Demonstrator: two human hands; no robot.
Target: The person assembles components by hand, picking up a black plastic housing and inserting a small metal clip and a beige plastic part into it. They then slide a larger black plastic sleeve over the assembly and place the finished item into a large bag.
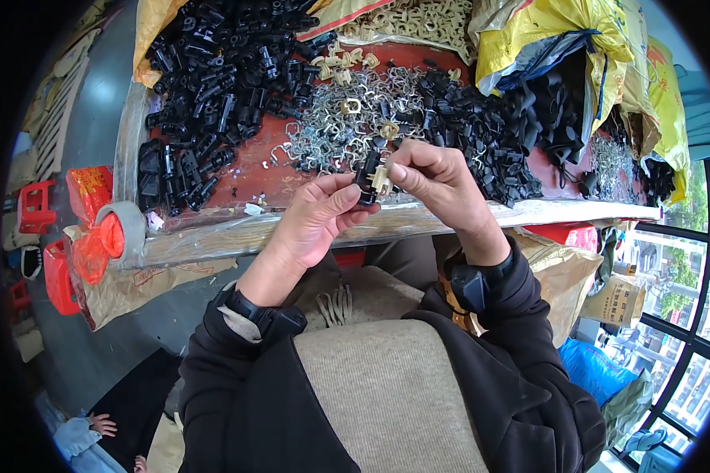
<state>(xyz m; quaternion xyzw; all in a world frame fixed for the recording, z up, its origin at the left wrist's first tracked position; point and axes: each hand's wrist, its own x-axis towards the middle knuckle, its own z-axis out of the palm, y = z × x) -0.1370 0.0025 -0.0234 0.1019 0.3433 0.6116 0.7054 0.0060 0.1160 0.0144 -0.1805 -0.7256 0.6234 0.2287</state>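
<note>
Just above the table's front edge, my left hand (317,214) is closed round a black plastic part (365,189). My right hand (446,186) pinches a cream plastic piece (380,180) between thumb and fingers. The cream piece is up against the black part; whether it sits inside it I cannot tell. Behind my hands lies a heap of small metal clips (347,106), with a few cream pieces (389,130) on top. Large black plastic parts (213,102) are piled to the left, smaller black pieces (481,130) to the right.
A red-topped table (244,177) with a wooden front edge (213,240) spans the view. More cream pieces (418,24) lie in a sack at the back. A yellow sack (544,35) holds black flaps. A tape roll (132,229) hangs by the left corner. Another person's hand (102,425) shows lower left.
</note>
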